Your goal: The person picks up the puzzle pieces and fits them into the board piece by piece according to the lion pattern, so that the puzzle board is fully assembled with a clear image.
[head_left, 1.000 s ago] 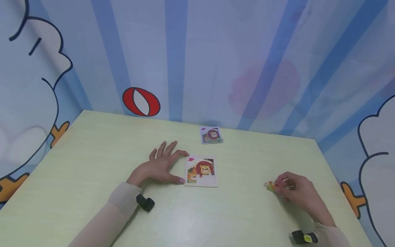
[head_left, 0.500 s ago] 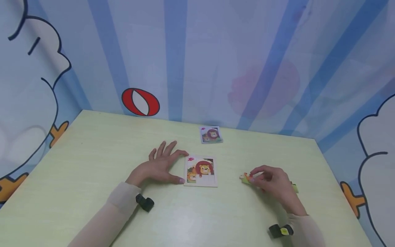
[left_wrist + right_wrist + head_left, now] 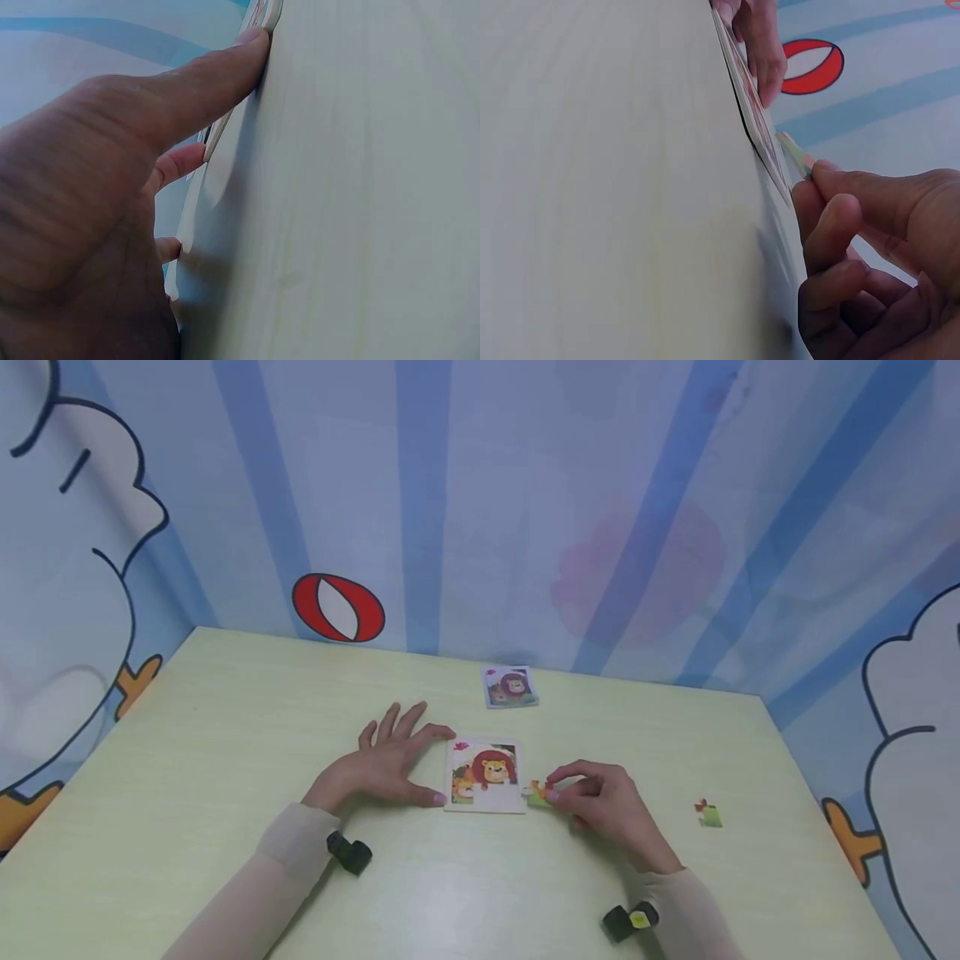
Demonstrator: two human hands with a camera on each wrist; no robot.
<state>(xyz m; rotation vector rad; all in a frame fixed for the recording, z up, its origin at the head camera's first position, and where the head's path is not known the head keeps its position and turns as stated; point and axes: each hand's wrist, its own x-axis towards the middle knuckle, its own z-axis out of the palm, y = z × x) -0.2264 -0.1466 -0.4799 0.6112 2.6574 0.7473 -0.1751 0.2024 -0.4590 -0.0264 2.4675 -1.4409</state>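
Puzzle piece (image 3: 537, 793), green with orange: clamped between the thumb and forefinger of the right hand (image 3: 609, 810), at the tips of those fingers. In the right wrist view I read the piece as tilted, with the remaining fingers curled below the pinch. Puzzle board (image 3: 498, 799): flat on the surface (image 3: 450, 877), just left of the right fingers; a lion picture fills its upper part and its lower right part shows white. Whether the piece touches the board's right edge, I cannot tell. Left hand (image 3: 382, 770): fingers spread apart, thumb tip at the board's near left corner, forefinger tip at its far left corner. Second piece (image 3: 708, 814): loose on the surface, well to the right of the right fingers. Picture card (image 3: 509, 687): beyond the left fingers and to their right, near the striped backdrop (image 3: 495, 527). I note one black device (image 3: 349, 852) behind the left fingers, at the wrist.
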